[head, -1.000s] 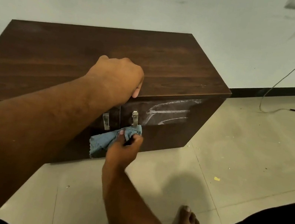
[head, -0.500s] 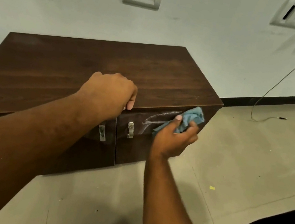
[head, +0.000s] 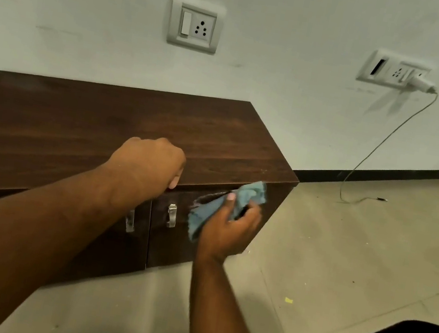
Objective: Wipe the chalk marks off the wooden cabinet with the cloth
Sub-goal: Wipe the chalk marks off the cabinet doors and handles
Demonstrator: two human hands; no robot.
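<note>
Against the upper part of the cabinet point(head: 131, 128) front, on the door that lies to the right in the head view, the right hand point(head: 226, 231) holds a bunched blue cloth point(head: 251, 196), thumb and fingers curled round the wad and pressing it to the wood. The left hand point(head: 152, 163) is closed over the front edge of the cabinet's top, fingers curled down over the lip, apparently bracing the body. Pale chalk marks point(head: 208, 197) show as a smeared streak just beside the cloth, between it and the nearer handle point(head: 171, 215); whatever lies under the cloth is hidden. By my reading the wiping step is under way on this door and not finished. The next move calls for firm, flat pressure and a stroke back across the streak toward the handle, with the cloth turned to a cleaner face if it only smears, and care not to swing the door open. Counted: one cabinet with two doors, two metal handles, the second point(head: 130, 219) on the other door, one cloth, one visible patch of chalk, two hands. On the wall behind are two sockets point(head: 195, 23), and the farther one point(head: 394, 70) has one plug with one cable point(head: 386, 136) trailing to the floor point(head: 356, 262), where one small yellow scrap point(head: 288, 300) lies.
</note>
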